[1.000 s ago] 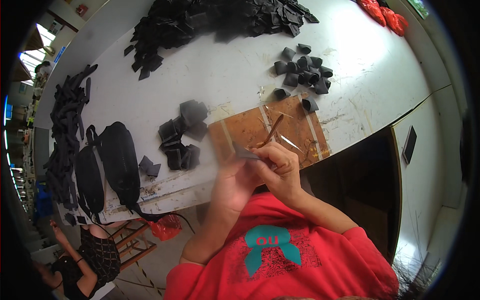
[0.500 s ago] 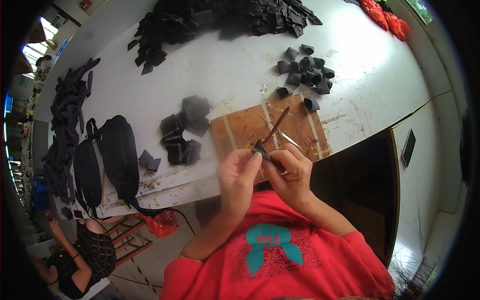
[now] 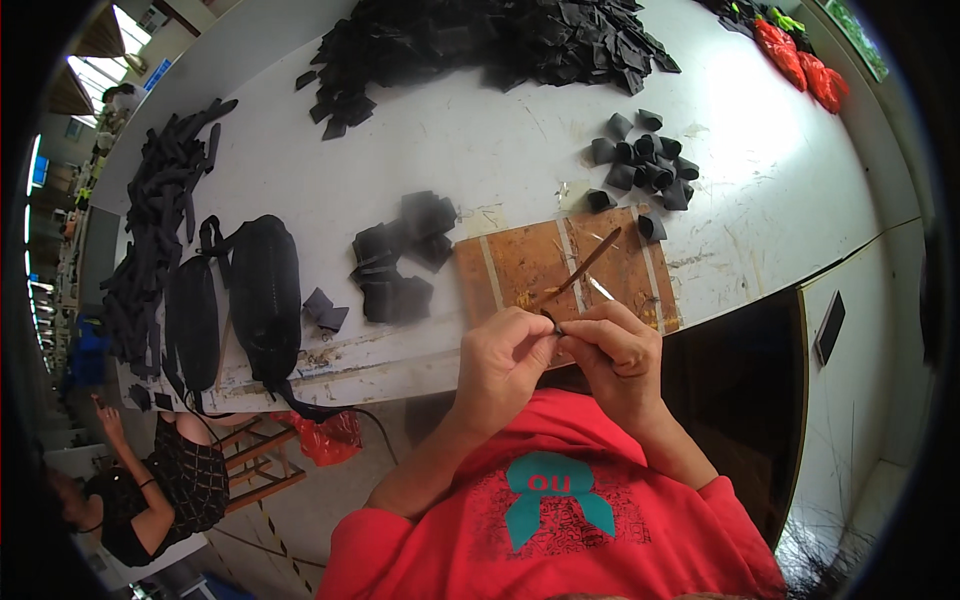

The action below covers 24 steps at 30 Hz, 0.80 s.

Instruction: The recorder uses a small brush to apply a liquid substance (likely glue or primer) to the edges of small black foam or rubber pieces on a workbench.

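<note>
Close in front of my chest, my left hand (image 3: 503, 362) and my right hand (image 3: 618, 362) meet over the near edge of a brown board (image 3: 520, 262). Thumbs and fingertips of both pinch one small black fabric piece (image 3: 551, 321), most of it hidden behind the fingers. Just beyond my fingertips, a thin brown stick (image 3: 592, 266) lies slantwise over the board. Curled black fabric pieces (image 3: 655, 172) are grouped past the board's far right corner. Left of the board lie flat black fabric pieces (image 3: 397, 298) in a loose stack.
A large heap of black pieces (image 3: 480, 45) covers the table's far side. Black strips (image 3: 165, 205) pile up at the left, beside two black pouches (image 3: 265, 300). Red plastic bags (image 3: 780, 52) sit far right. A person (image 3: 150, 500) is at the lower left, near a wooden stool (image 3: 262, 465).
The fabric piece showed as a dark triangle above my fingers; now only a small pinched bit shows. My fingertips have drawn closer together. The whole view has shifted slightly.
</note>
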Available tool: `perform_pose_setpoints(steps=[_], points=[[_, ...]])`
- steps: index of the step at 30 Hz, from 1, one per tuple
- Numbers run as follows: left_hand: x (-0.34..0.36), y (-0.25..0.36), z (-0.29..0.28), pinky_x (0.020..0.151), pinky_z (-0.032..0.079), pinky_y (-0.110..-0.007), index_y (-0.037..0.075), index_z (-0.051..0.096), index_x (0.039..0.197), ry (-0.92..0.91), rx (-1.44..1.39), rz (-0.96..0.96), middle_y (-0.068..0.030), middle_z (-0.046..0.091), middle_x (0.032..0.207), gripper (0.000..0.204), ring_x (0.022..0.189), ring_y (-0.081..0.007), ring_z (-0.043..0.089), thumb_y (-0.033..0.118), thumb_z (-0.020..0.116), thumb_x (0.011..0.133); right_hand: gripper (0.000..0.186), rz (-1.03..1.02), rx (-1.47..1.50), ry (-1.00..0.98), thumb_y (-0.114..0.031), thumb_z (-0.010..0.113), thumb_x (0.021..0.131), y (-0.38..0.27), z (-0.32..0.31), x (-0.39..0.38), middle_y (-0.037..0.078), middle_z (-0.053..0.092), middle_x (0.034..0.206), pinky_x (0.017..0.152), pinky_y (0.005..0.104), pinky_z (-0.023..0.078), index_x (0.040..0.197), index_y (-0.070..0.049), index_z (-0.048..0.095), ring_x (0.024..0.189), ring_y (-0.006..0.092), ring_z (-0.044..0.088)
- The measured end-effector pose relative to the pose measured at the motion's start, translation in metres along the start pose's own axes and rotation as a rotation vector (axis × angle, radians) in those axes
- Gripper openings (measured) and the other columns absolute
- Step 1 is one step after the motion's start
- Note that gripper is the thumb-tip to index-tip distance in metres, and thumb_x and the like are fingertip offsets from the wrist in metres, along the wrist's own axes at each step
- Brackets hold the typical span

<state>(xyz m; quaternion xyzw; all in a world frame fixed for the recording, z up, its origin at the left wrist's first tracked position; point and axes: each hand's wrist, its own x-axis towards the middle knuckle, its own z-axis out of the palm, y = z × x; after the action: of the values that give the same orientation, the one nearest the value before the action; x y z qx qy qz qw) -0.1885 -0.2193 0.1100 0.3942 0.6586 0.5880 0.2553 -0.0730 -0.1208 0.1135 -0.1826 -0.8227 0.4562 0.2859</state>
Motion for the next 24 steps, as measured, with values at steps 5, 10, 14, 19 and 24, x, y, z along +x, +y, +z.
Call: perform_pose_setpoints(steps=[5, 10, 14, 19, 24], points=[[-0.005, -0.016, 0.028, 0.054, 0.047, -0.024, -0.002, 0.056, 0.084, 0.396, 0.349, 0.204, -0.0087, 0.061, 0.069, 0.01, 0.059, -0.0129, 0.06, -0.005, 0.059, 0.075, 0.017, -0.151, -0.417, 0.187, 0.005, 0.063, 0.066, 0.001, 0.02, 0.005, 0.008, 0.054, 0.074, 0.054, 0.0307, 0.044, 0.082, -0.003, 0.06, 0.065, 0.022, 0.055], [0.009, -0.011, 0.022, 0.062, 0.047, -0.019, 0.002, 0.049, 0.091, 0.238, -0.522, -0.364, -0.0029, 0.055, 0.081, 0.023, 0.068, -0.0092, 0.057, -0.008, 0.058, 0.072, 0.017, -0.085, -0.476, 0.303, 0.005, 0.06, 0.064, 0.014, 0.023, 0.006, 0.009, 0.052, 0.072, 0.053, 0.0325, 0.044, 0.079, -0.004, 0.059, 0.062, 0.0245, 0.054], [0.013, -0.004, 0.002, 0.037, 0.026, -0.015, 0.003, 0.046, 0.094, -0.089, -1.094, -0.444, -0.0011, 0.049, 0.076, 0.027, 0.046, -0.0012, 0.033, -0.006, 0.054, 0.069, 0.008, 0.284, 0.183, 0.198, 0.001, 0.056, 0.073, 0.0, 0.007, 0.011, 0.006, 0.057, 0.07, 0.051, 0.0248, 0.044, 0.079, -0.001, 0.06, 0.059, 0.0141, 0.055], [0.014, -0.004, -0.004, 0.049, 0.036, -0.016, 0.001, 0.051, 0.088, -0.1, -0.884, -0.465, -0.0008, 0.051, 0.077, 0.02, 0.055, -0.0042, 0.044, -0.005, 0.053, 0.069, 0.006, 0.791, 1.149, -0.034, -0.003, 0.059, 0.078, -0.007, -0.008, 0.014, 0.003, 0.06, 0.072, 0.057, 0.0193, 0.043, 0.082, 0.001, 0.062, 0.063, 0.0074, 0.055], [0.015, 0.014, 0.017, 0.053, 0.04, -0.016, -0.003, 0.054, 0.083, 0.221, -0.356, -0.109, -0.0034, 0.057, 0.075, 0.012, 0.057, -0.0037, 0.049, -0.01, 0.053, 0.072, 0.012, 0.791, 1.557, -0.131, -0.014, 0.059, 0.083, 0.003, -0.007, 0.014, -0.003, 0.05, 0.07, 0.045, 0.0164, 0.027, 0.077, -0.004, 0.056, 0.054, 0.0031, 0.036]])
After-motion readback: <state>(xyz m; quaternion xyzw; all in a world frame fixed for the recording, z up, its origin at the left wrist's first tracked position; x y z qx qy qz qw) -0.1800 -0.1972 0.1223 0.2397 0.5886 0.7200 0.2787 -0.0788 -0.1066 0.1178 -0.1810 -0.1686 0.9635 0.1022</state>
